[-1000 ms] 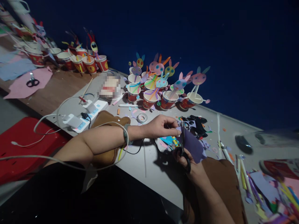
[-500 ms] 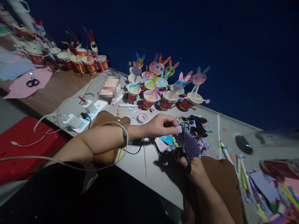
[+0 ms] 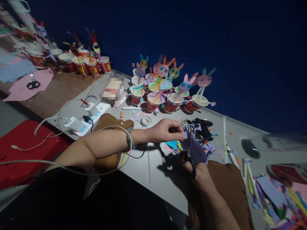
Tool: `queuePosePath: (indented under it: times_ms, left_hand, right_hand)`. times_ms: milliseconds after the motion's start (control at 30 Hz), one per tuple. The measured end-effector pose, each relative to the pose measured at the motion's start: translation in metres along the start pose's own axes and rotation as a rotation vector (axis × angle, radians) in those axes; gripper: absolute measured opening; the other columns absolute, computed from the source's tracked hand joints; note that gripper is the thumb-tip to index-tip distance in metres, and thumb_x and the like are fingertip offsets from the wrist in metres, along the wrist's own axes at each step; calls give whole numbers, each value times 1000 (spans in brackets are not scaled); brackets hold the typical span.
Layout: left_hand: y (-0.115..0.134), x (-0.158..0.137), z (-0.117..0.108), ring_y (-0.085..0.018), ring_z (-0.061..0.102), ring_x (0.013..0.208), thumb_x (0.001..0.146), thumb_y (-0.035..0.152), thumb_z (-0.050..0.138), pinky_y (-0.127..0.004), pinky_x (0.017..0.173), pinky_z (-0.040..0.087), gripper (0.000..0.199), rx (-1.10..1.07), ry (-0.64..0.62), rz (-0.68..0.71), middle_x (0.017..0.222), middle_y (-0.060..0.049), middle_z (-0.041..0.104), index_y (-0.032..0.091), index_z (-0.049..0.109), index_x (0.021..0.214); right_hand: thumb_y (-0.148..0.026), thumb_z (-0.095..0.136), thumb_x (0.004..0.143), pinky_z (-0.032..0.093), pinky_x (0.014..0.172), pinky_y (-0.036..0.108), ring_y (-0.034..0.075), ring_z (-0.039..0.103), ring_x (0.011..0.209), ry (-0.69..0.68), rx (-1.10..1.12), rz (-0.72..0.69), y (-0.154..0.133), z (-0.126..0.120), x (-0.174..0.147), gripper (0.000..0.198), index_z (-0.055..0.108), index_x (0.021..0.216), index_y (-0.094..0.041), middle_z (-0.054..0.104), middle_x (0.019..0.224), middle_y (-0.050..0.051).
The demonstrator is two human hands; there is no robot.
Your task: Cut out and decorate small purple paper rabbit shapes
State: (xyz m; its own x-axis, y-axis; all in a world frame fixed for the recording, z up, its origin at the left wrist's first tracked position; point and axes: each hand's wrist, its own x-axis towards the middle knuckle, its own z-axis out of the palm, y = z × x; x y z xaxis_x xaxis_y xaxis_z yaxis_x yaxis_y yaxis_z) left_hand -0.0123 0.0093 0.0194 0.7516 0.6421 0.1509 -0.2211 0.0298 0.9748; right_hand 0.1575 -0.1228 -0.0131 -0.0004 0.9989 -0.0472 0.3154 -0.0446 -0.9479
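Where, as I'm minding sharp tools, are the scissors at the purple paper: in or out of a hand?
In: the right hand grips the scissors by their black handles, blades at the paper.

Matt paper sheet (image 3: 198,151), metal scissor blades (image 3: 189,140), paper cups (image 3: 154,104)

The person is dressed in black: a short sleeve (image 3: 64,185) at eight o'clock, ending above the elbow of the left arm (image 3: 88,148), and more black cloth (image 3: 122,201) toward seven, its folds too dark for me to make out. A rounded grey-green bangle (image 3: 129,137) circles the left wrist. Toward five o'clock, the right forearm (image 3: 213,191) is bare.
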Motion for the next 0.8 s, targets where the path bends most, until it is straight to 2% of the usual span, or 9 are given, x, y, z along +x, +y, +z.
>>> queuePosePath:
  times_ms: [200,433,667,800]
  left_hand:
    - [1,0,0,-6,47,61,65,38,79,-24,60,38,33,-4,-1,-2,62,2,56,12,59,65]
    - [4,-1,0,-6,46,61,65,37,79,-24,61,38,33,-8,0,13,62,2,56,11,59,64]
    - [0,1,-1,-6,44,61,64,39,79,-23,59,35,36,-24,-11,45,60,3,52,12,57,62]
    - [1,1,-1,-6,43,60,65,39,78,-23,58,35,35,-19,2,46,60,3,51,12,56,61]
  right_hand:
    - [-72,66,70,40,53,29,15,45,60,-15,15,-5,10,-2,0,53,57,68,-20,51,64,2]
    - [-75,58,75,38,51,29,15,43,58,-36,-3,-72,-1,1,0,56,50,63,-21,48,61,1]
    - [-78,57,73,39,53,30,16,46,58,-53,-46,8,-3,-2,-2,58,57,65,-20,50,60,2]
    - [-77,58,73,38,50,29,15,43,56,-57,-21,-5,-1,-1,-2,58,55,62,-20,49,58,2]
